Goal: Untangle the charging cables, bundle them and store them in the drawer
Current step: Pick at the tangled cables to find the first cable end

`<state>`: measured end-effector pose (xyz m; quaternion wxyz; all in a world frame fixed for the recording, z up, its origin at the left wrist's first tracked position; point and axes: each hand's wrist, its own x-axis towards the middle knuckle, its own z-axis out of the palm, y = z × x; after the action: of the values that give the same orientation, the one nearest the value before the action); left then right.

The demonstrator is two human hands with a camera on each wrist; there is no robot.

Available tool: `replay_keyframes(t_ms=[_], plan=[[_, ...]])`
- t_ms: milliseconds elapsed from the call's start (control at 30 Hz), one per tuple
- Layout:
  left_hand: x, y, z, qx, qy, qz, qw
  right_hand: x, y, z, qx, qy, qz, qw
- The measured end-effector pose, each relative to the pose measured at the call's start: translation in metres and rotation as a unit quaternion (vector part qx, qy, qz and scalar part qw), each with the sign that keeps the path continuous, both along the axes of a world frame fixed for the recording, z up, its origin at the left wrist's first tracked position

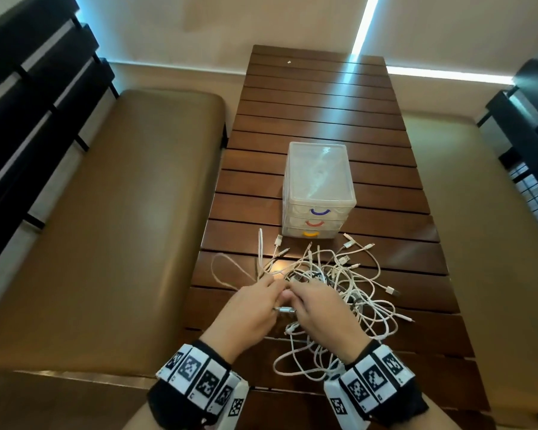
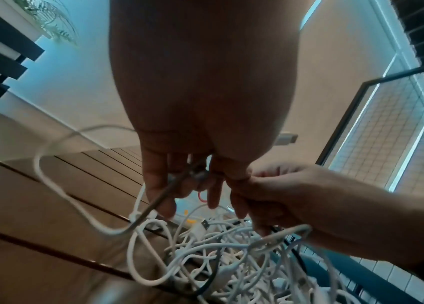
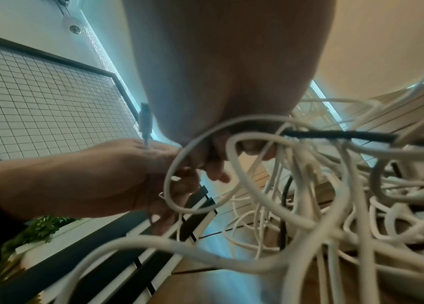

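A tangle of white charging cables (image 1: 333,283) lies on the slatted wooden counter (image 1: 317,97), spread across its near half and reaching toward the right edge, with at least one black cable (image 3: 340,134) threaded through the heap. Just behind the tangle, toward the middle of the counter, stands a small clear drawer unit (image 1: 319,187) with three drawers stacked one above another, all pushed in, their handles purple, red and yellow from top to bottom.

Both hands meet over the near left part of the heap. The left hand (image 1: 249,308) has its fingers (image 2: 153,185) curled around one white cable, and a plug end (image 3: 144,121) sticks up out of its fist; a long loop of that cable hangs out toward the left edge of the counter. The right hand (image 1: 320,308) pinches cable strands between thumb and fingertips, touching the left hand, with several loops draped beneath it.

Black wristbands with square printed markers (image 1: 199,377) sit on both wrists. A padded tan bench (image 1: 106,212) runs along the left side of the counter.
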<state>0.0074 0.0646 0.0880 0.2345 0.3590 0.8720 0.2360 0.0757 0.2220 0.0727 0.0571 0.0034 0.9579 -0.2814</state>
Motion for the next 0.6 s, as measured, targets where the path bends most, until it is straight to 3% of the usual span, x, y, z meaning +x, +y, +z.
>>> replay_keyframes(t_ms=[100, 200, 333, 500, 600], plan=[[0.001, -0.005, -0.004, -0.008, 0.004, 0.014, 1.000, 0.001, -0.002, -0.005, -0.014, -0.007, 0.010, 1.000], [-0.006, -0.013, 0.008, 0.082, -0.004, 0.062, 0.995, -0.004, 0.004, -0.004, -0.067, -0.042, 0.024, 0.997], [-0.034, -0.031, 0.029, 0.173, 0.076, 0.172, 0.967, -0.015, 0.022, 0.000, -0.118, -0.089, -0.005, 0.989], [-0.036, -0.039, 0.042, 0.191, 0.093, 0.194, 0.958, -0.030, 0.027, 0.004, -0.126, 0.049, -0.076, 0.988], [-0.030, -0.041, 0.031, 0.113, 0.030, 0.217, 0.969, -0.027, 0.020, -0.004, -0.065, 0.131, -0.100, 0.984]])
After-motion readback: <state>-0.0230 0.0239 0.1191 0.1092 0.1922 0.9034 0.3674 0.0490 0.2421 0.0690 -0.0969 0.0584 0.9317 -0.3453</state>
